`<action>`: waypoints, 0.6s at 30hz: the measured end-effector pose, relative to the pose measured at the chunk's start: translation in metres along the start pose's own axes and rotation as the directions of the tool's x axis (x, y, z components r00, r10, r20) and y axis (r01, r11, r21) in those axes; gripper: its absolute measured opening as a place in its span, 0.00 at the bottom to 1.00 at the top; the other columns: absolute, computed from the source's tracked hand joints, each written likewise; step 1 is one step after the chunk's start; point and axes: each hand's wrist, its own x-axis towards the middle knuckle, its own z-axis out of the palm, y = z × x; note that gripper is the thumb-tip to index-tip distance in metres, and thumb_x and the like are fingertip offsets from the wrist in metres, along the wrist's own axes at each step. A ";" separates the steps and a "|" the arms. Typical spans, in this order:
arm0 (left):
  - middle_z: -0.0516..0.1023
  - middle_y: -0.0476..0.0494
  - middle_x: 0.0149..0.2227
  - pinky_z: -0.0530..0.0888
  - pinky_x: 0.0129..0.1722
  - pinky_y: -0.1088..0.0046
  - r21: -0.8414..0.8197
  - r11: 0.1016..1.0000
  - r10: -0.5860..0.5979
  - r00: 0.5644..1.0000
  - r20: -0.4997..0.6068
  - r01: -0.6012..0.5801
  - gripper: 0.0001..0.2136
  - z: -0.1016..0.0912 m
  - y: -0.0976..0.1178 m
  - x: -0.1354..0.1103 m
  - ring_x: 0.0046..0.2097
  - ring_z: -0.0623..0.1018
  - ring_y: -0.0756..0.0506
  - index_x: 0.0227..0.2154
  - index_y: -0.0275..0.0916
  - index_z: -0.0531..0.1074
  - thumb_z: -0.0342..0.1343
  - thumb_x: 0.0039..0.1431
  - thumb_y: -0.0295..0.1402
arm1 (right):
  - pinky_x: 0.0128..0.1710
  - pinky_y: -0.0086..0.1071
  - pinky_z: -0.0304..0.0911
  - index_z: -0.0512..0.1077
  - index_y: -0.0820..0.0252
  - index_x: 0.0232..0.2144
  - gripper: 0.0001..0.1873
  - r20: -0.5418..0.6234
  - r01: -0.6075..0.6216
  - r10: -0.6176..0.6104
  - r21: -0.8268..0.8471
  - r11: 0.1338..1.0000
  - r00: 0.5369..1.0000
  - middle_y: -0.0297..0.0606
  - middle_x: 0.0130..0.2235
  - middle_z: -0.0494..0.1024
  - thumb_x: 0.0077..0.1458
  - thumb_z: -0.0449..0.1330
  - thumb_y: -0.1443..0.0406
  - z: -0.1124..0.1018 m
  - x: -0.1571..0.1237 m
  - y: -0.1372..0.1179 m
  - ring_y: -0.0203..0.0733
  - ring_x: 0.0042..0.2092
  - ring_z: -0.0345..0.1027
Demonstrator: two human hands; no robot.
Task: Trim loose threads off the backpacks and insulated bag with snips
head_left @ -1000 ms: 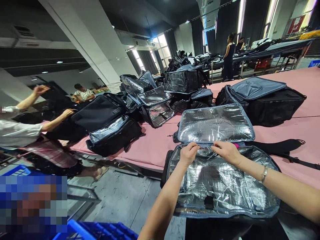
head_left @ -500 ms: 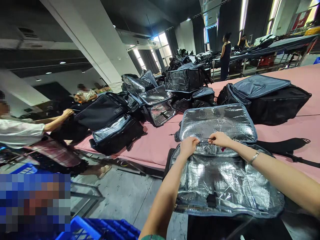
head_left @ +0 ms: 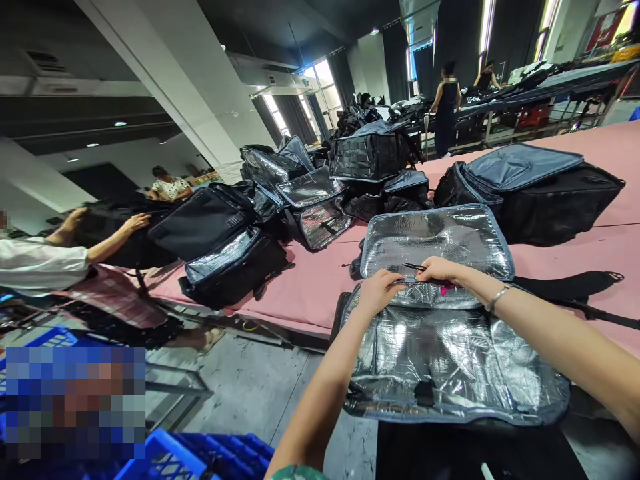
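Note:
An insulated bag (head_left: 430,360) with a silver foil lining lies opened in front of me, its foil-lined flap (head_left: 435,237) folded back on the pink table. My left hand (head_left: 384,292) pinches the blue-grey edge where the flap meets the bag. Just to its right, my right hand (head_left: 440,270) is closed around small thread snips (head_left: 413,267), whose dark, slightly parted tips point left above the seam. A bit of pink shows beneath the right palm. A black strap (head_left: 575,297) extends from the bag across the table.
Several black insulated bags (head_left: 225,267) are heaped on the pink table (head_left: 300,287), and one big bag (head_left: 545,200) sits at the right. A co-worker (head_left: 45,267) handles a black bag at the left. Blue crates (head_left: 170,460) stand on the floor at lower left.
The snips' tips have lifted from the seam and show parted. My right hand has risen slightly; my left still pinches the edge. The co-worker at the left has raised a black bag.

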 end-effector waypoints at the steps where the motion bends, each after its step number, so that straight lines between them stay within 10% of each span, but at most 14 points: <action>1: 0.76 0.50 0.40 0.67 0.38 0.78 0.022 0.999 -0.028 1.000 -0.011 0.028 0.11 0.002 0.002 0.000 0.41 0.73 0.50 0.40 0.47 0.75 0.56 0.56 0.40 | 0.22 0.26 0.50 0.70 0.64 0.21 0.05 0.003 0.005 -0.005 0.005 1.000 1.000 0.32 0.20 0.67 0.37 0.59 0.67 0.000 0.001 0.000 0.31 0.22 0.57; 18: 0.76 0.49 0.27 0.62 0.28 0.76 -0.005 0.971 -0.236 0.953 0.189 0.241 0.11 -0.002 0.000 0.031 0.29 0.71 0.49 0.29 0.40 0.77 0.52 0.56 0.39 | 0.28 0.26 0.55 0.75 0.55 0.30 0.09 -0.239 0.179 -0.241 -0.255 0.950 0.941 0.31 0.32 0.77 0.43 0.58 0.67 0.016 -0.014 0.011 0.38 0.34 0.67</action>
